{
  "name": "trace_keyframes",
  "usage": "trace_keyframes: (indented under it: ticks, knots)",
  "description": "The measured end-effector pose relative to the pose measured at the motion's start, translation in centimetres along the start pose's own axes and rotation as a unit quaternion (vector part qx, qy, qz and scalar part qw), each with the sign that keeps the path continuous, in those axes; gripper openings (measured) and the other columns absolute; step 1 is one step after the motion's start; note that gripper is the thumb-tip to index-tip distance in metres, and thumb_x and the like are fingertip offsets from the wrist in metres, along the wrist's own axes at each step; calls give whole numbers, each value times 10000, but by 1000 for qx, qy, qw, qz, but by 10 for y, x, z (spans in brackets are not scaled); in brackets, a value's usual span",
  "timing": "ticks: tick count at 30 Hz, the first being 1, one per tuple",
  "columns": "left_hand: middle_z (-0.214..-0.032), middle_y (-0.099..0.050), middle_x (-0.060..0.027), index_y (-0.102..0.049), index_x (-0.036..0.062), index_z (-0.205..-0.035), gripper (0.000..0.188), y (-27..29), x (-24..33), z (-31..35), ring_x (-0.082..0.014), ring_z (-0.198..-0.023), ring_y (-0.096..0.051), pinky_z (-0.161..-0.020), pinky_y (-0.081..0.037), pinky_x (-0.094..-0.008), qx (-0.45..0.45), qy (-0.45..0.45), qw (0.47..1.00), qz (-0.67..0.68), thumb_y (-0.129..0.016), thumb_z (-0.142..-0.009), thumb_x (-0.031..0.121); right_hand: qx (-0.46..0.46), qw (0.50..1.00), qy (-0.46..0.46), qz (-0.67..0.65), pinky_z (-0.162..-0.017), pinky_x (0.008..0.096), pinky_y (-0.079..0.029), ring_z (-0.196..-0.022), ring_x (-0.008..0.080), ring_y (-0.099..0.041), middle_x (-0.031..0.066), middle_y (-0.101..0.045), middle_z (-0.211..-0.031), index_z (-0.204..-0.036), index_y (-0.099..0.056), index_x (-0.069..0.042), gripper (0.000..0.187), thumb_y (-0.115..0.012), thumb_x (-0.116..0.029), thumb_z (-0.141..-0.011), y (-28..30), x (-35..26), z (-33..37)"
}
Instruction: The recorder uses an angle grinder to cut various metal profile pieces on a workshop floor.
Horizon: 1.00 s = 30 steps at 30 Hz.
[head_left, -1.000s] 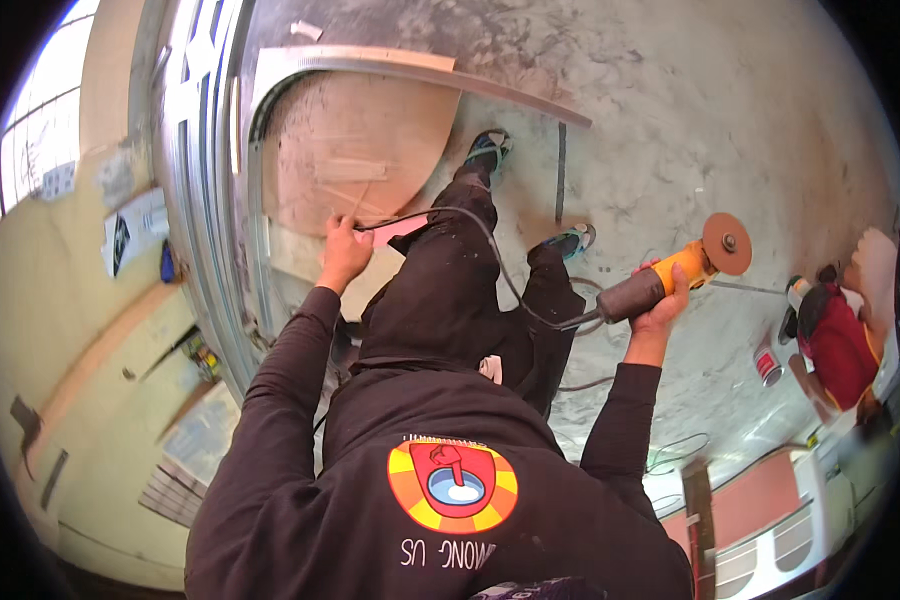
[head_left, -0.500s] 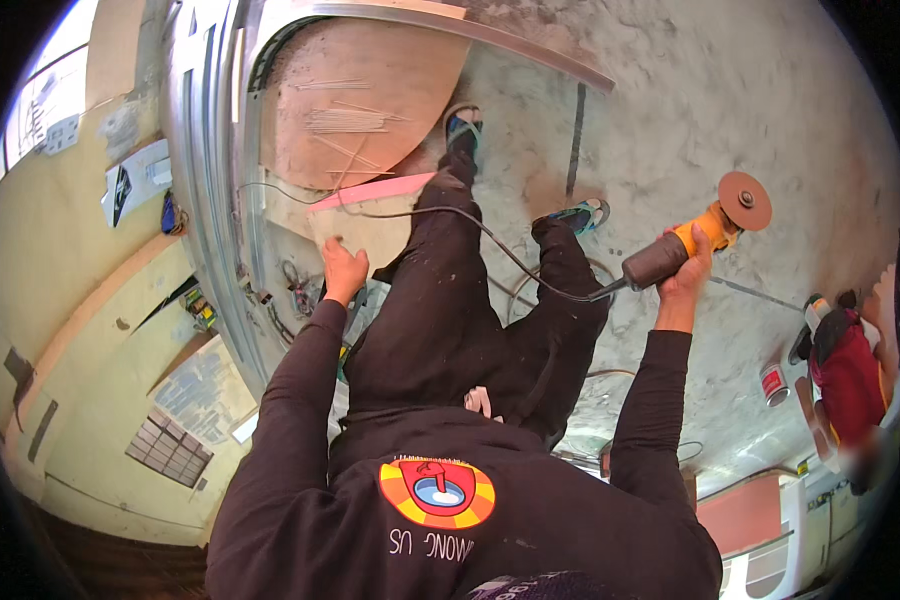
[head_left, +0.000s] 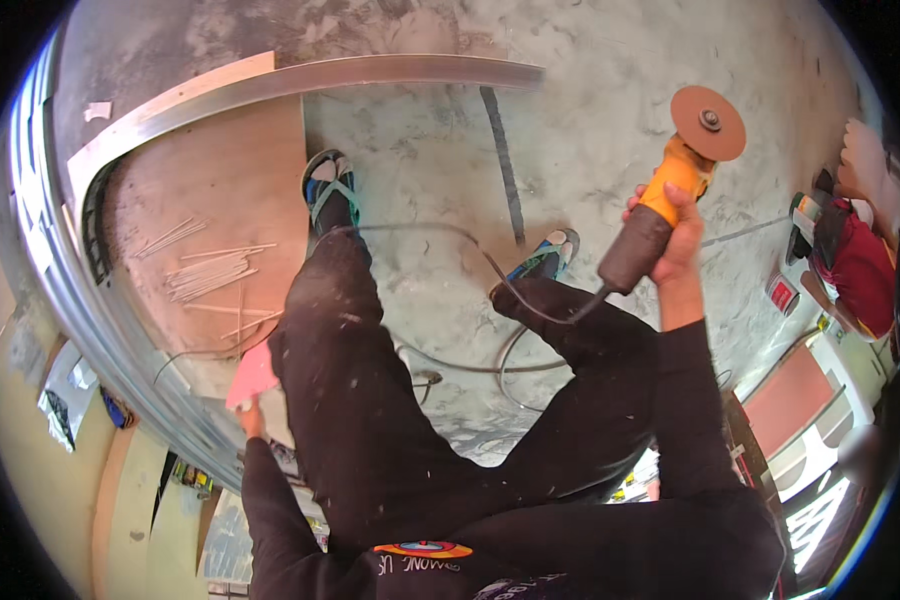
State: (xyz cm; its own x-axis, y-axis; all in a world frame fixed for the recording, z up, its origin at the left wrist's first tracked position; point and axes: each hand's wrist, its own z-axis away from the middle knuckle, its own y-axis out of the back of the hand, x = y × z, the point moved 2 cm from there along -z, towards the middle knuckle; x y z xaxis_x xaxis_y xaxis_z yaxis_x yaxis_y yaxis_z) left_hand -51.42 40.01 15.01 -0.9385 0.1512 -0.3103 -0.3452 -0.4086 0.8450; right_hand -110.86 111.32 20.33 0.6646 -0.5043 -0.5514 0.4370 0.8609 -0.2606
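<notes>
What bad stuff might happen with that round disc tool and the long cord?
The cord loops between the legs, so it might trip the person.
The right hand is bare and near the disc, so a slip might cut it.
A dropped grinder might hurt feet wearing only strappy sandals.

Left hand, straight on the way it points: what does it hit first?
Likely the pink piece, just ahead of the left hand; depth is unclear, and they may already touch. Farther along that line lie thin pale sticks.
</notes>
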Motion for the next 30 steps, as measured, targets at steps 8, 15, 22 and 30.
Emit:
trace_keyframes:
  ticks: [8, 15, 22, 30]
  knots:
    - [-1419, -491, -300, -450, -69, -1405, 946, -107, 139, -19, -422, -1309, -493, -1093, -389, -461, -136, -109, 985, -5, -687, -819, 635, 9, 994, 65, 93, -705, 386, -597, -762, 229, -673, 115, -642, -903, -1182, -532, -73, 406, -694, -266, -863, -5, -11, -28]
    - [-1381, -517, -309, -485, -59, -1374, 886, -110, 213, -54, -421, -1278, -519, -1063, -410, -466, -200, -240, 949, -49, -692, -821, 601, 70, 989, 63, 110, -691, 357, -600, -747, 195, -677, 96, -648, -887, -1095, -544, -38, 369, -709, -263, -853, 15, 2, -13]
    - [-1343, -542, -319, -520, -50, -1344, 826, -73, 249, -70, -421, -1247, -544, -1032, -431, -472, -236, -338, 906, -99, -697, -824, 566, 103, 984, 69, 126, -667, 337, -578, -738, 182, -670, 80, -647, -853, -1051, -570, -39, 325, -717, -244, -847, 14, 13, 7]
    - [-1299, -570, -330, -560, -40, -1308, 758, -32, 227, -61, -420, -1212, -573, -997, -455, -478, -265, -410, 862, -135, -703, -827, 527, 93, 954, 137, 249, -666, 318, -567, -735, 165, -664, 53, -631, -873, -1052, -574, -46, 316, -731, -218, -839, 27, 21, 3]
